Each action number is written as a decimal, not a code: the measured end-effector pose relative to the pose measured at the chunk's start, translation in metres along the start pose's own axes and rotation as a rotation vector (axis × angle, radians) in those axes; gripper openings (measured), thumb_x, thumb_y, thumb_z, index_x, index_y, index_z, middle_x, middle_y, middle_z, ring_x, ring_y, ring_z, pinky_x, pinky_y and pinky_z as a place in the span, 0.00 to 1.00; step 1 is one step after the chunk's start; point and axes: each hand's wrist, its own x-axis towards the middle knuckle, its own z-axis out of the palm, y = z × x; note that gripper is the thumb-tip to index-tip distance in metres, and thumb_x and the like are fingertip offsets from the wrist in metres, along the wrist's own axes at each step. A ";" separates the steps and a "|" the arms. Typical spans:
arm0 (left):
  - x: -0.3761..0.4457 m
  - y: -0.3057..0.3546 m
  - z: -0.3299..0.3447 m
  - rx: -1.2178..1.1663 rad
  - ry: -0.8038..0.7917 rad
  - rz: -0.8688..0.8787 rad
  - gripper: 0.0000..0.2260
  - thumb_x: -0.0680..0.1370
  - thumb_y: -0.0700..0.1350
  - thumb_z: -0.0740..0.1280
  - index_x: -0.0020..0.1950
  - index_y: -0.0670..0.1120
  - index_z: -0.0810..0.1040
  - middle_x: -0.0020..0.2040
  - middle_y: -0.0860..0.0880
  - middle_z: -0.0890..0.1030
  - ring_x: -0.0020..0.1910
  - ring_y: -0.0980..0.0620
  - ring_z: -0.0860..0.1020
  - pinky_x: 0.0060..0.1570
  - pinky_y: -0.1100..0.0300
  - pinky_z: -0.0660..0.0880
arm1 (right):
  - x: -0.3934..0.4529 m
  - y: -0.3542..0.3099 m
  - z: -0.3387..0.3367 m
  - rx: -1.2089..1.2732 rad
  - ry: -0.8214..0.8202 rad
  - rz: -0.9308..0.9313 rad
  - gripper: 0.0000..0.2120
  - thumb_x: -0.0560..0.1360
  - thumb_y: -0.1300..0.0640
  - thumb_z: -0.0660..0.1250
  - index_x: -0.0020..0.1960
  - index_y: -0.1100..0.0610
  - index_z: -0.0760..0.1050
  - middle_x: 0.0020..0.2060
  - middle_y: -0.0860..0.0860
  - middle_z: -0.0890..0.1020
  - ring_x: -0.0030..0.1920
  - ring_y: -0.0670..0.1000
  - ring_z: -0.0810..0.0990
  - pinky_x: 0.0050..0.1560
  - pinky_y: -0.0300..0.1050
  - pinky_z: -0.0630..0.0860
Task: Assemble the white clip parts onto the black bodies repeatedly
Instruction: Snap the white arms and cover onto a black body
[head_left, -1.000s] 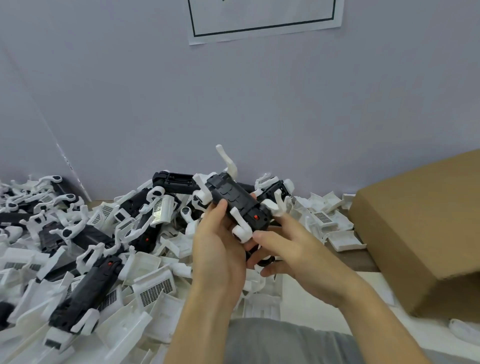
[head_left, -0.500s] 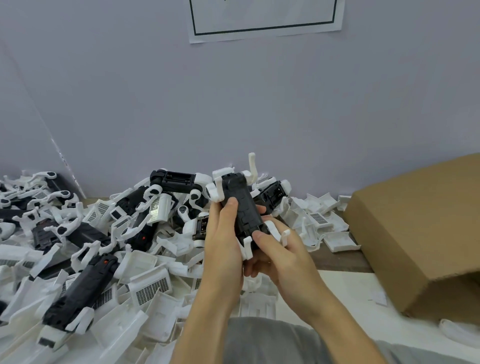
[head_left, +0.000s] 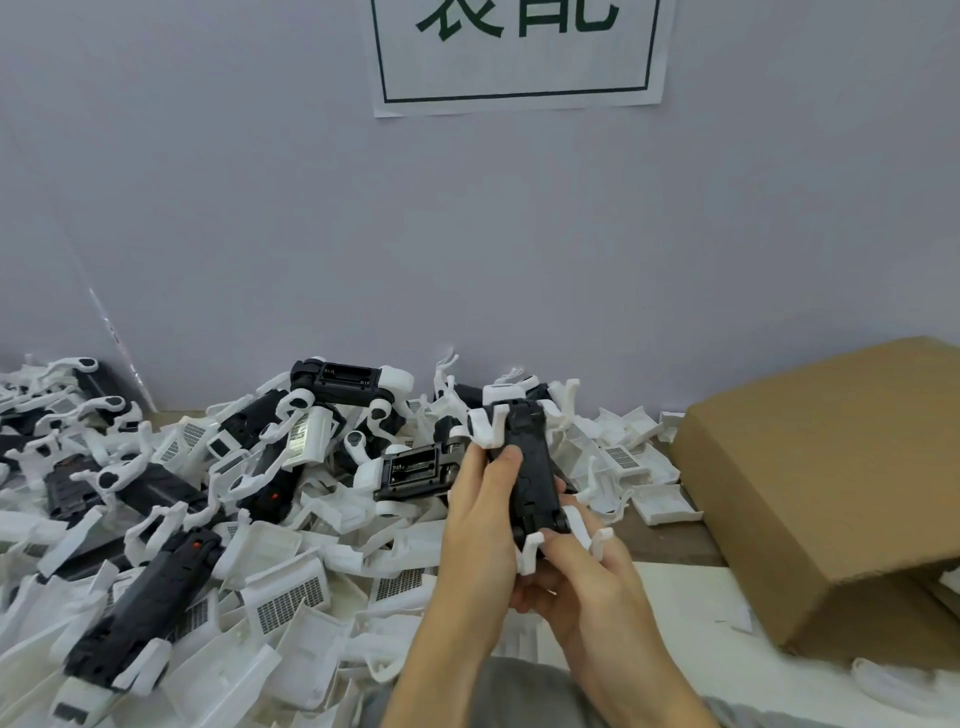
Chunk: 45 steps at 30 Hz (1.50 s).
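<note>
I hold one black body (head_left: 532, 467) upright in front of me, its long axis pointing away. White clip parts (head_left: 488, 426) stick out at its far end, and more white clips (head_left: 584, 535) sit at its near end. My left hand (head_left: 480, 525) grips the body's left side, thumb laid on its top face. My right hand (head_left: 582, 582) holds the near end from below, its thumb pressing at a white clip there. Behind and to the left spreads a pile of black bodies (head_left: 148, 592) and loose white parts (head_left: 291, 597).
A brown cardboard box (head_left: 831, 483) lies on its side at the right, close to my right hand. A grey wall with a paper sign (head_left: 519, 52) rises behind the pile. The table edge (head_left: 670, 540) shows between box and pile.
The black body has turned from slanting to nearly straight away from me and sits lower in view. Both hands kept hold; my right thumb shifted onto the near-end clip.
</note>
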 end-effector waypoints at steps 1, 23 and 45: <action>0.001 -0.001 0.000 -0.009 0.004 -0.002 0.09 0.82 0.51 0.62 0.49 0.54 0.81 0.45 0.47 0.84 0.38 0.50 0.81 0.27 0.63 0.72 | 0.002 0.001 -0.002 0.003 -0.014 0.001 0.15 0.71 0.58 0.63 0.55 0.49 0.83 0.34 0.57 0.79 0.30 0.52 0.77 0.32 0.44 0.75; 0.005 -0.005 -0.006 -0.089 0.047 -0.034 0.09 0.81 0.53 0.62 0.50 0.53 0.80 0.41 0.47 0.81 0.34 0.49 0.76 0.27 0.59 0.67 | 0.010 0.004 0.001 -0.101 0.006 0.073 0.16 0.68 0.51 0.65 0.51 0.35 0.82 0.32 0.52 0.80 0.29 0.52 0.77 0.31 0.43 0.72; 0.007 -0.005 -0.008 -0.128 0.074 0.010 0.09 0.80 0.51 0.64 0.48 0.48 0.82 0.45 0.44 0.80 0.46 0.42 0.77 0.41 0.50 0.72 | 0.011 0.004 0.000 -0.138 0.000 0.095 0.18 0.65 0.55 0.64 0.49 0.37 0.82 0.30 0.50 0.76 0.30 0.50 0.73 0.32 0.43 0.73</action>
